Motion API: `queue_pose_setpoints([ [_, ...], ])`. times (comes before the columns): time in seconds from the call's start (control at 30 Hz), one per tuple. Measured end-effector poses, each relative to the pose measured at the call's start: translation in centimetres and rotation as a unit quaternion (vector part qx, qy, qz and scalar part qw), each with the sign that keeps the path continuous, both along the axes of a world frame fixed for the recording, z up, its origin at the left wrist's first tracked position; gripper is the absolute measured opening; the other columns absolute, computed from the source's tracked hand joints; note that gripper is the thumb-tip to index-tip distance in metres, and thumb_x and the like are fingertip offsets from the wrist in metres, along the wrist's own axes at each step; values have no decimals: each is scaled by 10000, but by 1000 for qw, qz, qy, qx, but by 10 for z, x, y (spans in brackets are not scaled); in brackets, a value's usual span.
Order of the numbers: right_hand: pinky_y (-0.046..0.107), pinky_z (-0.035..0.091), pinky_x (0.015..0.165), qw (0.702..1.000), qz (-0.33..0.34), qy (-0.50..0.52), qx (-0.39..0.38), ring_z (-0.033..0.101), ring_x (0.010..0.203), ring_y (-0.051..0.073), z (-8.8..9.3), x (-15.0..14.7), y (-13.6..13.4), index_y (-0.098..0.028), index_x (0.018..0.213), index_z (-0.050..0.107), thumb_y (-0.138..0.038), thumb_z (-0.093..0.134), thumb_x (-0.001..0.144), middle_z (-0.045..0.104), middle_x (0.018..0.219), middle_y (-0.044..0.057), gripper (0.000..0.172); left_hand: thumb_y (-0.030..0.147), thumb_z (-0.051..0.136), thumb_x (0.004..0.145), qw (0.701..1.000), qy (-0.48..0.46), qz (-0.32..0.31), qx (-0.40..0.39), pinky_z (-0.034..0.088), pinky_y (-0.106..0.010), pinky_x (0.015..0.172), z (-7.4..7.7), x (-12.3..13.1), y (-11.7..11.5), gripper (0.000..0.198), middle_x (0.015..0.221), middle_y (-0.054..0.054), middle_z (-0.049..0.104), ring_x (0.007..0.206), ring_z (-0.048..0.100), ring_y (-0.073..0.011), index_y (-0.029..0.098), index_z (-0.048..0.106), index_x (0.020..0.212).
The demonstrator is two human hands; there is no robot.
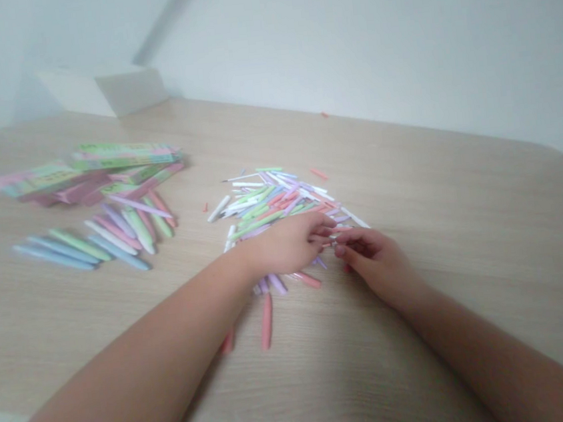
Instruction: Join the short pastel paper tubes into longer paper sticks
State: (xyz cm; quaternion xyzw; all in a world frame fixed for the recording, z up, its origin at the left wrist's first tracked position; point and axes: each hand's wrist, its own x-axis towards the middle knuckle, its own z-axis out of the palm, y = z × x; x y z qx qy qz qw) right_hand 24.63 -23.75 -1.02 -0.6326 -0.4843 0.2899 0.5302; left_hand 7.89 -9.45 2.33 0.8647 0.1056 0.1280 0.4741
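Note:
A loose pile of pastel pen parts (273, 202), pink, green, purple and white, lies in the middle of the wooden table (438, 221). My left hand (288, 244) rests on the pile's near edge, its fingers curled and pinching a small pink piece. Touching it from the right, my right hand (375, 261) has its fingers closed round a small part that I cannot make out. A few pink and purple barrels (267, 316) lie under and in front of my left wrist.
A row of assembled pastel pens (103, 240) lies to the left. Behind them sit flat pink and green boxes (91, 170). A white box (108, 91) stands against the wall at the back left. Small stray bits dot the table.

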Motion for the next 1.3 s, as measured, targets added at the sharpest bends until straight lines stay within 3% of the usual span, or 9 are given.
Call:
queue_pose_setpoints([
  [0.2,311,511,593,1000,0,-10,-9,629,683,161,1,-2,0,-245,1000,723,-412,767,837,742,942,40,238,212,488,942,999,12,-12,30,559,-363,932,13,-3,-9,363,1202,-78,718,1048,684,-182,199,586,1292],
  [0.4,309,489,566,999,-24,-16,-13,599,619,163,2,-3,-1,-247,990,700,-440,768,831,689,785,5,259,126,475,869,973,39,54,223,530,-364,925,9,-6,1,419,1150,-65,717,1029,668,-209,215,622,1251],
  [0.53,303,500,570,999,-36,-18,-13,610,635,161,2,-1,-1,-250,1000,689,-446,761,840,688,816,4,263,143,489,867,944,42,13,326,496,-360,975,10,-8,2,316,1142,-84,709,1065,653,-221,198,709,1086],
  [0.67,288,496,566,999,-46,-9,7,609,646,153,3,-1,-1,-246,1004,684,-445,756,851,699,822,8,261,284,536,882,930,71,-19,360,520,-385,890,19,-9,-15,209,917,-65,724,931,674,-244,219,734,868],
  [0.8,278,512,565,998,-61,6,9,606,627,141,5,-1,0,-237,982,679,-447,763,846,698,796,4,264,275,544,890,912,79,5,402,538,-403,854,13,-4,-29,188,972,-76,719,934,681,-261,201,711,847],
  [0.87,279,523,570,998,-62,8,9,610,625,139,6,-1,0,-234,986,677,-447,762,849,701,805,7,266,286,642,851,905,99,8,414,544,-404,881,6,-1,-30,124,1033,-85,714,986,681,-277,188,704,894],
  [1.0,279,527,563,998,-59,7,9,613,625,142,5,-1,0,-235,986,678,-445,766,844,697,801,6,268,353,857,679,901,116,5,417,528,-423,968,-5,4,-24,402,1088,-91,699,1072,661,-311,174,685,995],
  [1.17,284,537,564,998,-59,5,10,608,618,143,6,-2,0,-249,974,687,-449,769,838,697,795,3,256,265,618,871,904,78,38,419,492,-429,1014,-4,3,-26,166,1063,-101,696,1070,653,-279,168,690,985],
  [1.3,290,551,585,998,-67,-1,10,646,671,159,6,-2,0,-245,975,683,-469,765,836,725,854,23,275,345,527,926,906,64,35,417,519,-446,936,1,4,-36,246,986,-105,716,982,670,-284,180,709,942],
])
